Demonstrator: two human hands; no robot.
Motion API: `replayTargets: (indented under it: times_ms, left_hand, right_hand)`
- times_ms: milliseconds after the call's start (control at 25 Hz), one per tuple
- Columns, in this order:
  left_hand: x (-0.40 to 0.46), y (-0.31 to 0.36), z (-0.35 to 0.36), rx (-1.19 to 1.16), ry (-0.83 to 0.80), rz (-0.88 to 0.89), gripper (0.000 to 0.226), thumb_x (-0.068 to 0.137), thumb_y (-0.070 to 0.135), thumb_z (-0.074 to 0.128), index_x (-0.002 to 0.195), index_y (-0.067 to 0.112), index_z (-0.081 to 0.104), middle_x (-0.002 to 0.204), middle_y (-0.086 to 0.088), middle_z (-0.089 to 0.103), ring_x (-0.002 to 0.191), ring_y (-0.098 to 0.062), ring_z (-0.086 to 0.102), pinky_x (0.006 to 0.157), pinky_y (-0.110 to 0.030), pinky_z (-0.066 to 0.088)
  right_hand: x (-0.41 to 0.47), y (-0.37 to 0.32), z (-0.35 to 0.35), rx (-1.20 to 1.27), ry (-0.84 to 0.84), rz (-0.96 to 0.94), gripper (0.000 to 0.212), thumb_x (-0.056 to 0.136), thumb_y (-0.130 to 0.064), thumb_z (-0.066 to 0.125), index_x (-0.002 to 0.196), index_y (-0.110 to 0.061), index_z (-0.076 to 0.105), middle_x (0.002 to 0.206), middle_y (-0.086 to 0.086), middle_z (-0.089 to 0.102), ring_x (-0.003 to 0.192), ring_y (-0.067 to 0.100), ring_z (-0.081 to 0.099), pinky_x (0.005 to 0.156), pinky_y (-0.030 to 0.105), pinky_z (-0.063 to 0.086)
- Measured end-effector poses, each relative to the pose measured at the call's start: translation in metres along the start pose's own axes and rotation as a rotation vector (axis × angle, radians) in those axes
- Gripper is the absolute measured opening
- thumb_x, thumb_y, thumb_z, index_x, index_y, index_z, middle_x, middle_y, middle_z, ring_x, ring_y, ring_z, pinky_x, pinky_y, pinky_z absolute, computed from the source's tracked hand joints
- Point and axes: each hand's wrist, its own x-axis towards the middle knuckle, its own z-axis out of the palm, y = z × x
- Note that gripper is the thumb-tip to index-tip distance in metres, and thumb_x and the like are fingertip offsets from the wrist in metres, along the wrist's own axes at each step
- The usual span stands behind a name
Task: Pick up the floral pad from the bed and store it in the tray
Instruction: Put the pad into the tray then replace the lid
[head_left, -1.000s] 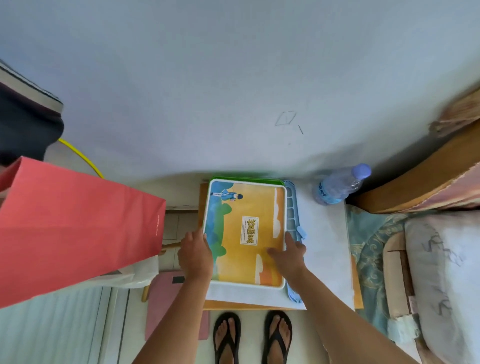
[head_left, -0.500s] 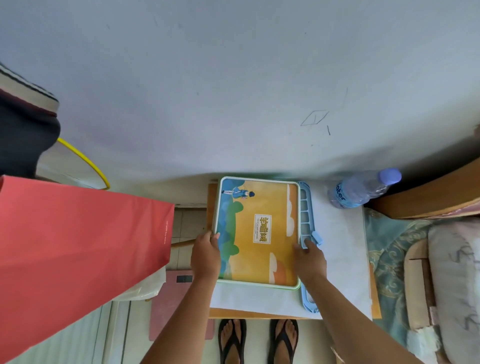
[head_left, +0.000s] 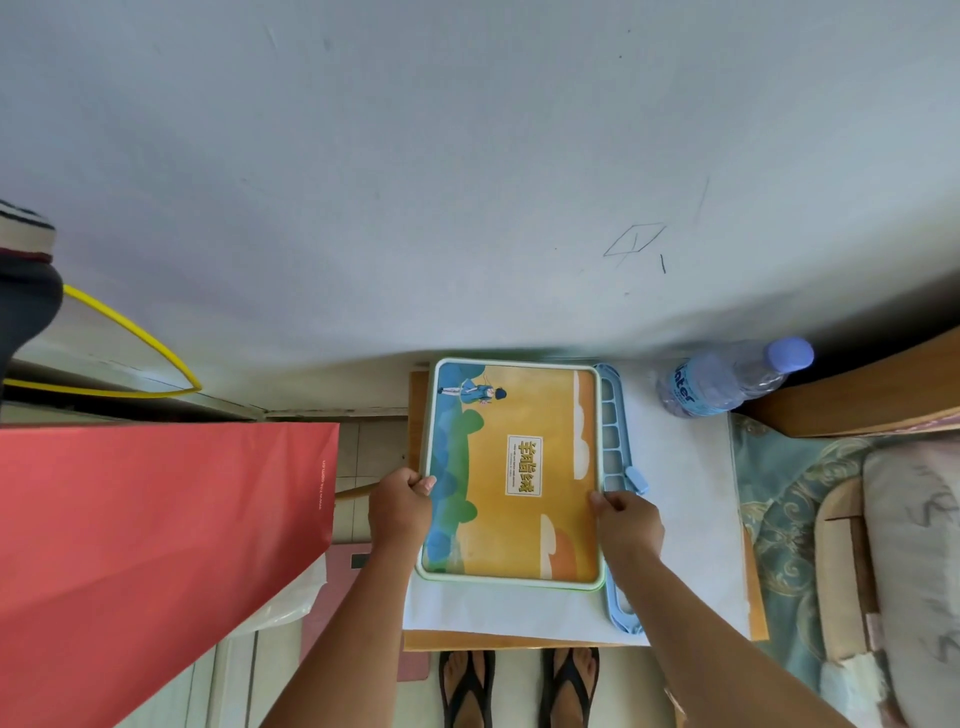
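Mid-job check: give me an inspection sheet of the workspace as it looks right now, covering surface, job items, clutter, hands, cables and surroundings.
Surface: small table with a white cover, by the wall.
Job's things: tray, green-rimmed with an orange and blue picture, flat on the table; floral pad: nothing seen that is clearly it.
Clutter: water bottle lying on the table's far right; blue slotted rack beside and partly under the tray.
Grippers: left hand grips the tray's left rim; right hand grips its right rim.
Cables: yellow cord at left, clear of the table.
Surroundings: red paper bag at left; bed at right; sandalled feet below.
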Motion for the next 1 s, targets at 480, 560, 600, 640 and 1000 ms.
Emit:
replayTargets:
  times_ms: [480,560,600,640,1000]
  left_hand:
    - [0.015,0.043,-0.002,-0.061,0.019,0.141,0.033,0.098,0.025,0.041,0.090,-0.001,0.059,0.089,-0.019,0.062,0.086,-0.034,0.058,0.069,-0.033,0.045]
    - [0.033,0.058,0.001,-0.154,0.050,0.155,0.038,0.098,0.029,0.041,0.069,0.006,0.048,0.062,-0.007,0.049,0.067,-0.026,0.047,0.052,-0.028,0.031]
    - [0.043,0.063,0.005,-0.188,0.065,0.163,0.040,0.097,0.032,0.043,0.066,0.007,0.044,0.057,-0.003,0.042,0.062,-0.024,0.042,0.048,-0.027,0.026]
    - [0.053,0.066,0.010,-0.225,0.077,0.169,0.042,0.096,0.035,0.045,0.064,0.007,0.042,0.055,-0.001,0.038,0.058,-0.022,0.038,0.046,-0.026,0.024]
    - [0.091,0.068,0.032,-0.789,0.125,0.033,0.030,0.081,0.032,0.070,0.059,0.022,0.053,0.058,0.007,0.048,0.054,-0.006,0.041,0.056,-0.024,0.036]
  right_hand:
    - [0.002,-0.036,0.003,0.115,-0.050,-0.199,0.033,0.096,-0.033,0.044,0.089,-0.008,0.065,0.075,0.006,0.061,0.071,0.024,0.052,0.059,0.027,0.041]
    - [0.019,-0.064,0.003,0.224,-0.005,-0.157,0.038,0.094,-0.037,0.046,0.070,-0.011,0.057,0.062,0.004,0.050,0.063,0.022,0.045,0.053,0.026,0.035]
    - [0.030,-0.076,0.006,0.261,0.014,-0.148,0.041,0.093,-0.038,0.048,0.063,-0.011,0.052,0.059,0.005,0.047,0.060,0.021,0.042,0.053,0.026,0.034]
    - [0.040,-0.084,0.009,0.298,0.030,-0.146,0.045,0.092,-0.039,0.050,0.059,-0.009,0.051,0.058,0.006,0.044,0.059,0.021,0.040,0.053,0.028,0.034]
    - [0.064,-0.098,0.022,0.504,0.064,-0.035,0.030,0.089,-0.040,0.059,0.067,-0.020,0.057,0.062,-0.003,0.055,0.053,0.012,0.047,0.047,0.021,0.037]
